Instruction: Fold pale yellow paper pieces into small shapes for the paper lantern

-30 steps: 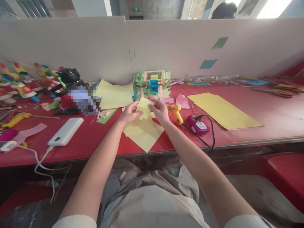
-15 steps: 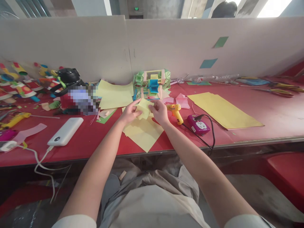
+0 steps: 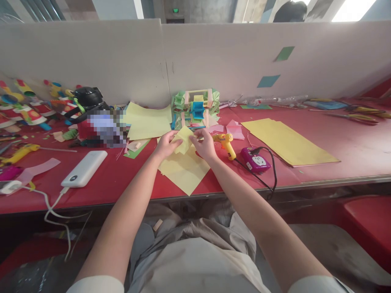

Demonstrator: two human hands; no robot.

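"What's different about the small yellow paper?"

"Only a little. The left hand has drawn its fingers back from the top edge, so the upper corner shows more plainly. I'd judge it a small change of grip; the paper isn't set down."

"So both hands have it?"

"Yes, the left pinches one side, and the right hand pinches the other, thumb on the near face. Its fingers behind are partly hidden."

"How does it look?"

"Pale, squarish, with a corner pointing up. There seems to be a fold or a second layer, but I can't tell which."

"Where is it, exactly?"

"Above the far part of a larger yellow sheet, which lies on the red table with a corner towards the person. I can't tell whether the two touch."

"And further out?"

"A paper model stands behind the hands. A yellow glue gun lies just beside the right hand, then a purple socket box and yellow sheets. A white power bank lies off to the left."
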